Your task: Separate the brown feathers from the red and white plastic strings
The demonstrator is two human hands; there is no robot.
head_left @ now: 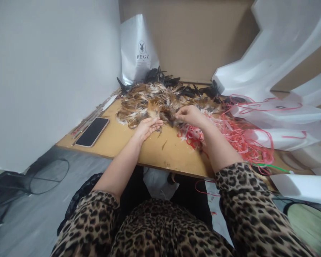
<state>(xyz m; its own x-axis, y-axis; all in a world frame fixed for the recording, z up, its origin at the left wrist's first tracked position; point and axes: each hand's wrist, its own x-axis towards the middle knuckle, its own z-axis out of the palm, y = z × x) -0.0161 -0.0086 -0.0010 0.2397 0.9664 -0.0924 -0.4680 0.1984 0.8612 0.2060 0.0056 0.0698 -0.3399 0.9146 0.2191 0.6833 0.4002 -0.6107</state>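
Observation:
A big heap of brown, cream and black feathers (139,100) covers the back of the wooden table. At its front edge, my left hand (149,127) is palm up, thumb and fingers closed on a pale orange feather (153,109) that stands up from the fingertips. To the right, my right hand (191,115) pinches its thumb and fingertips together against the brown feathers. What sits in that pinch is too small to make out. Just below my right hand spreads a tangle of red and pink strips (230,137).
A phone (93,132) lies at the table's left side, near thin sticks along the wall. Behind the heap stands a white bag (139,48) with printed letters. White curved panels (286,53) rise on the right. The table's front edge (173,169) runs below my forearms.

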